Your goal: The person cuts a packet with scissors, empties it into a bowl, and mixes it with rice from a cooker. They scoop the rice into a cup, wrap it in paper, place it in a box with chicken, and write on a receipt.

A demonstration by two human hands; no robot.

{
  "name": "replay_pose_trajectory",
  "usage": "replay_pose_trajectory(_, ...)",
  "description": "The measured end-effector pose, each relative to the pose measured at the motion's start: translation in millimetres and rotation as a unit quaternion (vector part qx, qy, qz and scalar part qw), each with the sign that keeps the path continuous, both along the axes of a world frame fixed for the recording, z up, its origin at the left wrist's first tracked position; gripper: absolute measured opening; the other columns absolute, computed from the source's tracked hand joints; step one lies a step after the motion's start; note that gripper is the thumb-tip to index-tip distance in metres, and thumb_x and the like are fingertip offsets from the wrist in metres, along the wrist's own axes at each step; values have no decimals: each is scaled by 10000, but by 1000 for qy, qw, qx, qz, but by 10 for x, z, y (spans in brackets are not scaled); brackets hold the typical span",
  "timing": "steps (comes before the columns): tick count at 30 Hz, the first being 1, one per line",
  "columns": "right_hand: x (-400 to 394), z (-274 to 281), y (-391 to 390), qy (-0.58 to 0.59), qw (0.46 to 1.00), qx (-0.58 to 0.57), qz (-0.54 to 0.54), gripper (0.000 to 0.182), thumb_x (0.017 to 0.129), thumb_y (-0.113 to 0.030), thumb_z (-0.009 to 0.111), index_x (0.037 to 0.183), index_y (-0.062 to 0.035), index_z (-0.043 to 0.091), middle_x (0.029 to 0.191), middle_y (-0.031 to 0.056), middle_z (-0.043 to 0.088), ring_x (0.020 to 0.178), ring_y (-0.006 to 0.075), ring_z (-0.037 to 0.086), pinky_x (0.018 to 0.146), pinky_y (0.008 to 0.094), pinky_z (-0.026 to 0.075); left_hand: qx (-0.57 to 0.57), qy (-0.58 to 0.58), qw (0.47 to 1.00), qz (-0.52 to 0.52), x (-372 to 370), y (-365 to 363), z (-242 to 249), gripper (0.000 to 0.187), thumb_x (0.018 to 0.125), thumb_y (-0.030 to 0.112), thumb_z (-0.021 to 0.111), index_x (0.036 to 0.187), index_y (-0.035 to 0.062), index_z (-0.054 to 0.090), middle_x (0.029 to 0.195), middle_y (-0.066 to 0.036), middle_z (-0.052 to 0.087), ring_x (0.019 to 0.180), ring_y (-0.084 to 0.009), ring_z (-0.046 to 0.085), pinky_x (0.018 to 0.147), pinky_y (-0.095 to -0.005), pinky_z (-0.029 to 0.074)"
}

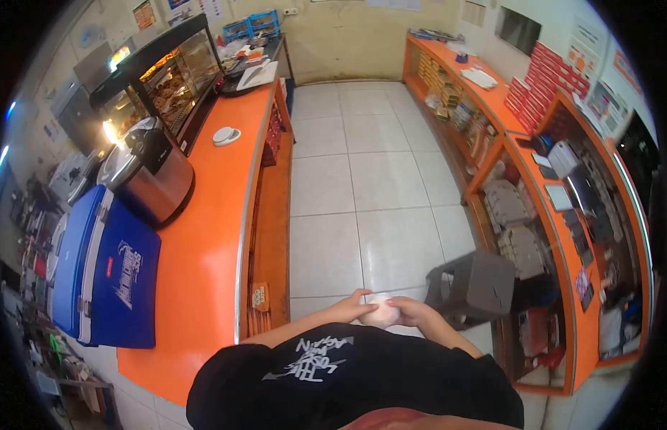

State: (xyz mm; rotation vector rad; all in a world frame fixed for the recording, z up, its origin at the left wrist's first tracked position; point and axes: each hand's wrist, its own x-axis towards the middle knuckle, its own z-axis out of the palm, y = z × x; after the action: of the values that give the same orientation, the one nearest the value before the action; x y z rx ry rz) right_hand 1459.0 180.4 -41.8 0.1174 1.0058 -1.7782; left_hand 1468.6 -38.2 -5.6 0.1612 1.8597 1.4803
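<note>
Both of my hands hold a round white object in front of my black shirt, above the tiled floor. My left hand grips its left side, with the thumb lying over the top. On the right side my right hand wraps round it, thumb also on top. The white object looks smooth and pale; its underside is hidden, and I cannot make out exactly what it is.
An orange counter on the left bears a blue cooler box, a steel rice cooker, a small white dish and a glass food warmer. A grey stool stands right, beside orange shelves.
</note>
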Motion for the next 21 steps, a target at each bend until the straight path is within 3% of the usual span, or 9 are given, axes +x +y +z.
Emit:
replay_pose_trajectory(4, -731, -137, 816, 25, 975, -52, -214, 547, 812, -375, 523, 1220, -31, 403, 1196, 137, 485, 1076, 290, 493, 903, 451, 399, 17, 11, 994, -111, -1275, 592, 431, 639, 853, 368, 509, 1298, 8, 226, 1051, -182, 557, 970, -271, 541, 840, -340, 412)
replay_pose_trajectory(8, -1550, -318, 1348, -10, 930, -26, -366, 487, 853, -355, 467, 1220, -42, 397, 1221, 139, 463, 1123, 282, 454, 910, 445, 398, -53, 142, 984, -92, -2499, 898, -25, 598, 846, 378, 511, 1277, 25, 291, 1030, -168, 582, 943, -283, 558, 834, -344, 415)
replay_pose_trajectory(11, -2489, -619, 1745, -58, 946, -17, -319, 461, 860, -334, 473, 1215, -48, 398, 1192, 138, 480, 1078, 305, 483, 861, 483, 431, -126, 128, 983, -36, -3194, 646, -34, 576, 839, 370, 522, 1259, 23, 335, 1104, -196, 542, 1010, -292, 528, 870, -355, 399)
replay_pose_trajectory(12, -2832, -650, 1751, -62, 942, 37, -329, 437, 854, -316, 495, 1190, -49, 416, 1156, 130, 499, 1045, 295, 505, 847, 471, 447, -157, 123, 980, -11, -3332, 503, 38, 569, 837, 365, 526, 1253, 21, 347, 1124, -202, 528, 1031, -293, 516, 882, -358, 393)
replay_pose_trajectory(15, -4077, -292, 1515, -29, 964, 101, -244, 415, 832, -266, 530, 1163, -38, 429, 1144, 136, 504, 1032, 289, 511, 832, 467, 454, -237, 143, 958, 77, -4034, -126, 207, 534, 823, 353, 545, 1210, 10, 411, 1186, -213, 479, 1104, -296, 466, 933, -365, 359)
replay_pose_trajectory(18, -5343, -389, 1200, 1, 976, 111, -186, 408, 828, -242, 530, 1164, -35, 428, 1147, 141, 502, 1058, 289, 493, 827, 475, 452, -348, 233, 871, 256, -4681, -1116, 390, 447, 769, 252, 593, 1108, -26, 509, 1171, -216, 489, 1118, -313, 455, 937, -379, 358)
replay_pose_trajectory(19, -5711, -388, 1064, 9, 975, 113, -193, 406, 828, -241, 528, 1164, -35, 428, 1146, 141, 503, 1058, 287, 492, 826, 473, 452, -383, 277, 813, 341, -4765, -1276, 913, 399, 753, 272, 597, 1046, 5, 553, 1060, -231, 545, 1008, -336, 522, 868, -392, 409)
replay_pose_trajectory(20, -6089, -382, 901, 15, 973, 114, -201, 405, 829, -240, 527, 1164, -36, 429, 1146, 141, 503, 1057, 285, 492, 824, 471, 452, -392, 237, 801, 385, -4971, -1678, 1095, 377, 743, 232, 598, 1029, -10, 554, 1017, -232, 562, 987, -329, 537, 846, -388, 421)
replay_pose_trajectory(21, -6403, -370, 696, 21, 970, 115, -211, 403, 829, -239, 526, 1164, -36, 429, 1145, 141, 504, 1057, 284, 491, 823, 469, 452, -422, 283, 724, 466, -5056, -1967, 1345, 387, 737, 233, 607, 1032, -12, 550, 1013, -228, 566, 992, -321, 537, 844, -383, 421)
